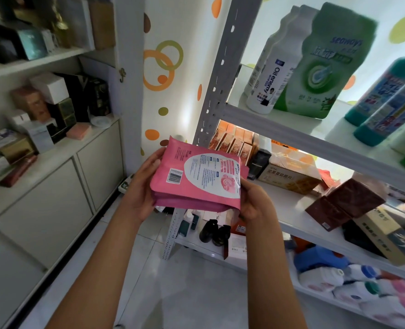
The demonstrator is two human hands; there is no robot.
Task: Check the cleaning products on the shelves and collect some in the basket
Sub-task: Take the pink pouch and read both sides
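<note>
Gripping pink pouches (196,176) stacked flat, left hand (142,186) at one edge, right hand (253,200) at the other, barcode upward, before metal shelves (279,131) bearing a green detergent bag (325,65).

I am holding a pink pouch (197,176) looking like glossy, smooth plastic film. The shelf upright (216,74) is showing matt grey perforated metal.

Open floor in aisle; shelves crowded.
Tiled floor (196,293) bare between cabinet (54,198) and metal rack (211,96). Middle shelf (289,210) open at front edge; boxes (289,172) block behind.
</note>
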